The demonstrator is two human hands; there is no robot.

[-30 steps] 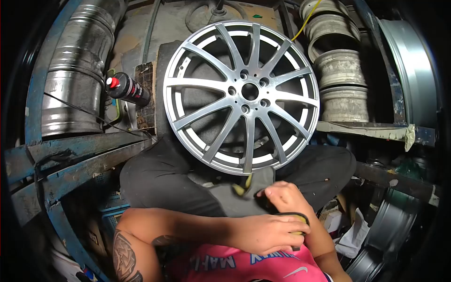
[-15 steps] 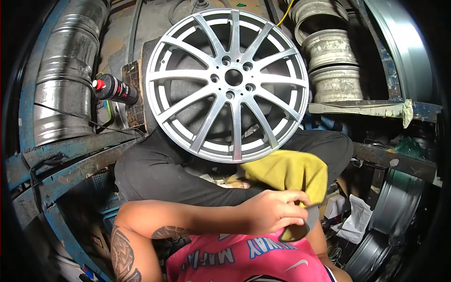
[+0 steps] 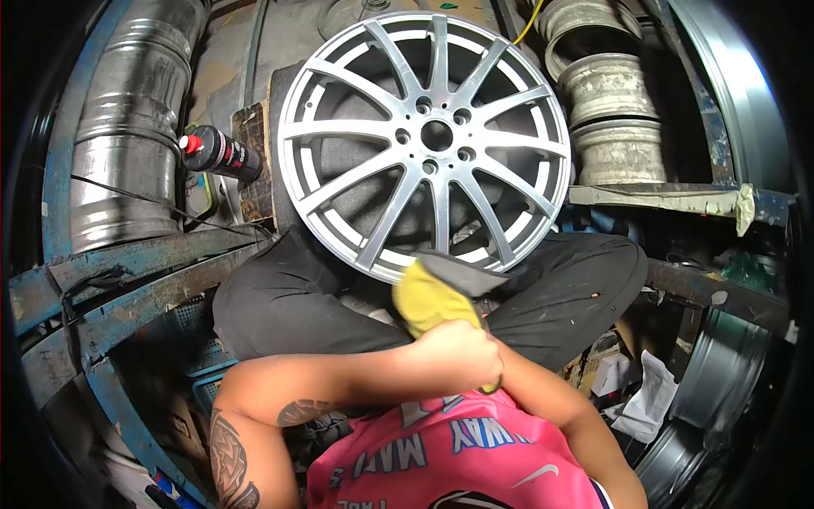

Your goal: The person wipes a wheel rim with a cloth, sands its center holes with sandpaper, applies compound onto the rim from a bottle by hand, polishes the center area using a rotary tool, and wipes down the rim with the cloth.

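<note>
A silver multi-spoke alloy wheel rim [image 3: 436,199] lies face up in front of my crossed legs. My left hand [image 3: 462,352] is closed around the lower part of a yellow cloth glove [image 3: 428,301], close to my right wrist. My right forearm [image 3: 551,394] runs up behind the left hand to the glove. My right hand is hidden by the yellow fabric, so its fingers do not show. A dark grey sheet-like piece [image 3: 466,276], blurred, sticks out at the glove's far end beside the rim's near edge.
A dark bottle with a red cap [image 3: 222,155] lies tilted left of the rim. Stacked steel wheels [image 3: 615,148] stand at the right, shiny barrels [image 3: 127,187] at the left. A blue metal frame [image 3: 153,293] surrounds my legs [image 3: 560,293]. White paper [image 3: 646,399] hangs at lower right.
The yellow glove has moved left and up toward the rim's near edge, with the grey piece now at its far end. My left hand has shifted left and closed tighter.
</note>
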